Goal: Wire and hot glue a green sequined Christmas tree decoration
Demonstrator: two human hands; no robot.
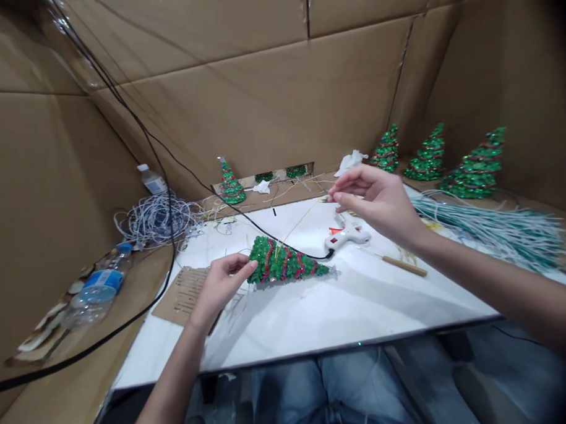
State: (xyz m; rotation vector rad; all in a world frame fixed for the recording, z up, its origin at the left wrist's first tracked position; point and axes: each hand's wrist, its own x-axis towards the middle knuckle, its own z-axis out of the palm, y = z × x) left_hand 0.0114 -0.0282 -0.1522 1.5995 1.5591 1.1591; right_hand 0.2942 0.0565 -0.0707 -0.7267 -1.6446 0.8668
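A small green beaded Christmas tree (285, 264) with red garland lies on its side over the white tabletop, its silvery tip toward the right. My left hand (227, 278) grips its broad base between thumb and fingers. From the tree's side a thin yellow thread (297, 225) runs up to the fingertips of my right hand (374, 193), which is raised to the upper right with thumb and fingers pinched together. Whether those fingertips also hold a needle is too small to make out. Below my right hand rests a white glue gun (347, 237) with a black cord.
Several finished trees (474, 166) stand along the back and right. A bundle of green and white strands (496, 229) and a wooden-handled tool (404, 266) lie right. Left are tangled white wire (159, 219), bottles (101, 286) and a cardboard piece (178, 295). The black cord (171, 233) crosses the table.
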